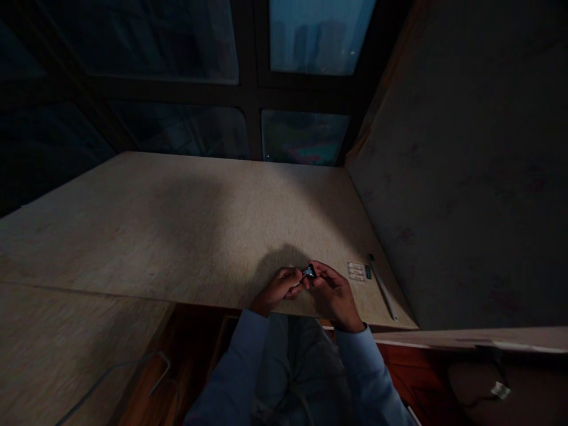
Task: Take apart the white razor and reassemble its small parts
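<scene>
My left hand and my right hand meet just above the near edge of a pale wooden tabletop. Between their fingertips they pinch a small dark object with a shiny part; it is too small and dim to name. Both hands have curled fingers. Blue sleeves cover both forearms. To the right of my right hand lie a few small pale pieces beside a small green item.
A long thin pale stick with a dark tip lies along the table's right edge by a grey wall. Dark windows stand behind the table. A cable hangs at the lower left, near a second board.
</scene>
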The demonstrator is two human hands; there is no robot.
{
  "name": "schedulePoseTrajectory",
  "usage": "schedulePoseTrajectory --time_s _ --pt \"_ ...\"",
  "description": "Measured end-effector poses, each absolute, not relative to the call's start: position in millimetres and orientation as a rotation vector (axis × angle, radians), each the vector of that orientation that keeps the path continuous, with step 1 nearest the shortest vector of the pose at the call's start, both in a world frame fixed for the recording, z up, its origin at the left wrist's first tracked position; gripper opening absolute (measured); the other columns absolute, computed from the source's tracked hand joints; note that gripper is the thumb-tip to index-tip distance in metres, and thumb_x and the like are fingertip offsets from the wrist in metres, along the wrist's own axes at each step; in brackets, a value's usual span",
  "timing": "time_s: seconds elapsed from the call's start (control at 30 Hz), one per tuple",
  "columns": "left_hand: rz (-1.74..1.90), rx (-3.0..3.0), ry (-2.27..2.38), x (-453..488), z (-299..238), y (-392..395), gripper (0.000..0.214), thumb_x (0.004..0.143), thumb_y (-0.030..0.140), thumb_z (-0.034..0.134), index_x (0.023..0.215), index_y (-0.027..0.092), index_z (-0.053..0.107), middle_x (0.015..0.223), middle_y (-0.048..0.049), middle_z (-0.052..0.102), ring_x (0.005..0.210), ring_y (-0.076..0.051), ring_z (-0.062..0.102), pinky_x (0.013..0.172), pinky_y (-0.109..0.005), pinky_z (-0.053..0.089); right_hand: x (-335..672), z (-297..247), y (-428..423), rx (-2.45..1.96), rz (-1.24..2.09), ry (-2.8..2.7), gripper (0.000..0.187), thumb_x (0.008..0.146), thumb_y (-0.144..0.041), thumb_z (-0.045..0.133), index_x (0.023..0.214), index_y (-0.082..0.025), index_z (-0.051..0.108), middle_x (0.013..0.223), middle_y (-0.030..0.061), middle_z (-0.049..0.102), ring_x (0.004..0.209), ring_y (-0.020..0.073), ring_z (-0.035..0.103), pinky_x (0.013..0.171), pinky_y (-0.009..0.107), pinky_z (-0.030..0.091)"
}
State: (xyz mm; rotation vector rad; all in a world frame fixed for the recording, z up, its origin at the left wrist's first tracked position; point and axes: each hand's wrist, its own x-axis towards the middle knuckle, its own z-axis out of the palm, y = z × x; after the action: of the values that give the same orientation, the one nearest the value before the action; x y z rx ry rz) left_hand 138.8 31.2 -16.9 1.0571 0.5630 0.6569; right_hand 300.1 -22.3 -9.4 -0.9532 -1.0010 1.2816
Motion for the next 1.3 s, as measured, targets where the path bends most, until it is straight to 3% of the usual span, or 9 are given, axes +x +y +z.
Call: schedulePoseTrajectory --time_s 0.3,0.5,0.6,0.73,0.87,1.0,1.3 --pt "0.665 1.146 0.608 141 -15 26 0.062 0.079 0.072 0.058 0.079 0.01 0.057 0.051 0.0037 0.038 0.042 -0.007 0.028 0.043 -0.021 0.019 307 -13 -29 -0.92 1.3 -0.95 0.043 0.081 -0.041 0.075 0.118 -0.021 0.066 0.099 0.0054 0.068 0.084 0.0146 0.064 0.083 0.031 0.05" --pt "0.69 1.126 0.644 147 -6 16 0.057 0.078 0.066 0.065 0.087 0.01 0.062 0.068 -0.0026 0.052 0.05 -0.006 0.039 0.048 -0.021 0.024 315 -6 -38 -1.041 1.224 -0.904 0.046 0.08 -0.046 0.074 0.117 -0.019 0.066 0.107 0.009 0.07 0.088 0.0186 0.067 0.074 0.029 0.053" --pt "0.764 1.104 0.704 158 -5 9 0.055 0.08 0.064 0.063 0.091 0.01 0.065 0.074 -0.0057 0.059 0.055 -0.008 0.045 0.052 -0.021 0.03 318 -3 -45 -1.076 1.18 -0.879 0.044 0.083 -0.047 0.071 0.117 -0.019 0.065 0.111 0.0104 0.07 0.093 0.0205 0.067 0.081 0.034 0.055" --pt "0.881 1.139 0.797 184 0 0 0.056 0.08 0.063 0.061 0.097 0.011 0.068 0.083 -0.0102 0.068 0.071 -0.016 0.059 0.065 -0.024 0.042 324 -1 -54 -1.101 1.107 -0.865 0.041 0.083 -0.044 0.072 0.115 -0.019 0.065 0.117 0.0097 0.068 0.107 0.0227 0.065 0.095 0.04 0.051" --pt "0.974 1.191 0.89 212 6 -7 0.047 0.079 0.057 0.063 0.096 0.013 0.065 0.099 -0.0111 0.069 0.09 -0.02 0.064 0.078 -0.026 0.046 336 2 -60 -1.261 0.976 -0.907 0.043 0.077 -0.044 0.075 0.109 -0.016 0.066 0.112 0.0116 0.069 0.101 0.0241 0.067 0.091 0.041 0.053" --pt "0.997 1.193 0.953 233 4 -5 0.041 0.078 0.052 0.062 0.093 0.014 0.06 0.091 -0.0091 0.069 0.083 -0.02 0.065 0.073 -0.026 0.047 347 6 -68 -1.393 0.806 -0.974 0.043 0.079 -0.048 0.07 0.107 -0.015 0.068 0.114 0.0143 0.067 0.1 0.0246 0.066 0.081 0.036 0.057" --pt "0.879 1.574 1.267 259 4 17 0.029 0.092 0.031 0.057 0.07 0.013 0.064 0.073 -0.0049 0.067 0.07 -0.014 0.06 0.065 -0.023 0.036 360 -13 -76 -1.574 0.575 -1.229 0.034 0.088 -0.043 0.057 0.105 -0.015 0.069 0.111 0.0126 0.067 0.1 0.0238 0.065 0.085 0.038 0.054"
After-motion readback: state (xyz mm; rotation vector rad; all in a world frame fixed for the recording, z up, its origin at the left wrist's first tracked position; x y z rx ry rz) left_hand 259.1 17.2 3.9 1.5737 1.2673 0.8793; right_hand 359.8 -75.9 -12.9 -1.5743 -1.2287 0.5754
